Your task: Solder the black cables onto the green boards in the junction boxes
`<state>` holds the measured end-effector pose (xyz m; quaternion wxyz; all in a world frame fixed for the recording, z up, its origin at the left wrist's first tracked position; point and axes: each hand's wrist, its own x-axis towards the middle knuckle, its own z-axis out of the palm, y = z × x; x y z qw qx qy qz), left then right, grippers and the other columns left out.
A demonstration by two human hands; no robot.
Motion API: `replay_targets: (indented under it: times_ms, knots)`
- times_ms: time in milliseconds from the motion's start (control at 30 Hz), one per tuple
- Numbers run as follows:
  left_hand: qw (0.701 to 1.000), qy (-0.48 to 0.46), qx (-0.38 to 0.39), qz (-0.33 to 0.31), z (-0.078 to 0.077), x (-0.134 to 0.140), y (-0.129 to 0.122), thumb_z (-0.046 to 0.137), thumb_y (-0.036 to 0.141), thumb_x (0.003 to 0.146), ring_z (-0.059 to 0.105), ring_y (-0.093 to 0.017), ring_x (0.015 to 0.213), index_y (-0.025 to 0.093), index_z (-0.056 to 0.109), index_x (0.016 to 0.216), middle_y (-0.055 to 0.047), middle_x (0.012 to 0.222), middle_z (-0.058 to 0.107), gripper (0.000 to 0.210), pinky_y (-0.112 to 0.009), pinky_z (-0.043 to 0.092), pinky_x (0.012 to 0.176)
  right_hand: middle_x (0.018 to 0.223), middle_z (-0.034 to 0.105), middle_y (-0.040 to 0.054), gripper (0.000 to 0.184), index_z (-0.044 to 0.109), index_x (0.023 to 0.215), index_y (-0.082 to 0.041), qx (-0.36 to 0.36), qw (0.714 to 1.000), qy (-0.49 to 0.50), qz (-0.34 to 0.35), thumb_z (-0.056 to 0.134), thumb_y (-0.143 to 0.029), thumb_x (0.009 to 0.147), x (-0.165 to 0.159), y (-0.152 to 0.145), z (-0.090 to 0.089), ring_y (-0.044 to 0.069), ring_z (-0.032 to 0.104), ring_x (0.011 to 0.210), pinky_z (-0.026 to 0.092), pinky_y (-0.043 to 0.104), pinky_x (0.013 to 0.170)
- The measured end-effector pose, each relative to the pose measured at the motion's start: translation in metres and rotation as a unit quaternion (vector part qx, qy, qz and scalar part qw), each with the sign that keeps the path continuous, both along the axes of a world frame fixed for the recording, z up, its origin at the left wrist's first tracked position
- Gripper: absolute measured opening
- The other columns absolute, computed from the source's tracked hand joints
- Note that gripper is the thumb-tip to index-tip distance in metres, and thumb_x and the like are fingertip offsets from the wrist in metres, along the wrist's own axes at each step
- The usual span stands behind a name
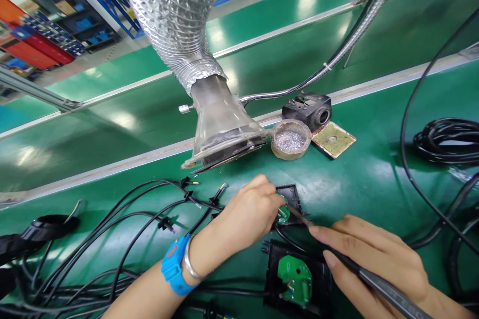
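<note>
My left hand (258, 206), with a blue wrist strap (175, 266), is closed in a pinch at a small green circuit board (284, 213) in a black housing (290, 194). What its fingertips grip is hidden. My right hand (377, 259) holds a slim dark soldering iron (368, 279) like a pen, its metal tip on or just over that same board. Nearer to me, a second black housing (271, 279) lies flat with a green circuit board (294, 276) inside and a black cable running into its left side.
Above my hands hangs a fume hood (224, 124) on a silver duct (175, 19). Behind are a bowl of solder scraps (290, 140), an iron stand (309, 109) and a sponge tray (335, 139). Black cables (123, 214) spread at left; a coiled cable (447, 142) lies right.
</note>
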<state>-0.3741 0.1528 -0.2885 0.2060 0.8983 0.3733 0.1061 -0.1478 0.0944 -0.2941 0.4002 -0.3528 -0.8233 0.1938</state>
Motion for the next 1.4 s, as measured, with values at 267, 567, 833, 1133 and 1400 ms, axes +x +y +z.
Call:
replay_targets:
  times_ms: [267,567,833,1133,1400]
  knots:
    - [1.0,0.02,-0.001,-0.01,0.003,0.002,0.001,0.052,0.011,0.09,0.046,-0.018,0.075,0.014,0.07,0.089,-0.003,0.072,0.056,0.018,-0.029,0.039,0.067,0.083,0.062,0.0059,0.026,0.064,0.107,-0.011,0.036,0.998,-0.049,0.004,0.053,-0.006,0.084,-0.005,0.002,0.005,0.014,0.061,0.074,0.053,0.026,0.061]
    - [0.999,0.029,0.002,-0.013,0.005,0.003,-0.001,0.049,0.013,0.092,0.048,-0.018,0.075,0.015,0.07,0.091,-0.003,0.072,0.056,0.021,-0.029,0.04,0.067,0.078,0.063,0.0043,0.023,0.064,0.104,-0.013,0.067,0.995,-0.07,-0.006,0.051,-0.008,0.085,-0.001,-0.002,0.012,0.013,0.062,0.07,0.052,0.025,0.059]
    - [0.999,0.051,0.006,-0.014,0.008,0.004,0.0,0.046,0.011,0.092,0.049,-0.019,0.077,0.013,0.07,0.086,-0.005,0.072,0.058,0.024,-0.029,0.041,0.068,0.087,0.067,0.0053,0.027,0.065,0.106,-0.019,0.065,0.993,-0.075,-0.064,0.054,-0.01,0.083,0.007,-0.003,0.017,0.018,0.065,0.075,0.055,0.031,0.063]
    - [0.998,0.048,0.022,-0.017,0.005,0.004,0.001,0.053,0.008,0.086,0.049,-0.019,0.077,0.015,0.07,0.086,-0.003,0.073,0.058,0.018,-0.029,0.041,0.07,0.098,0.062,0.0066,0.039,0.059,0.123,-0.019,0.084,0.99,-0.059,-0.092,0.059,-0.01,0.086,0.007,0.033,0.025,0.016,0.061,0.08,0.053,0.028,0.072]
    - [0.996,0.082,0.035,-0.028,0.006,0.005,0.001,0.054,0.008,0.085,0.05,-0.02,0.078,0.014,0.071,0.086,-0.005,0.076,0.061,0.018,-0.03,0.043,0.074,0.096,0.069,0.0028,0.028,0.058,0.121,-0.021,0.044,0.993,-0.092,-0.061,0.052,-0.018,0.093,0.015,0.057,0.009,0.013,0.067,0.078,0.055,0.024,0.073]
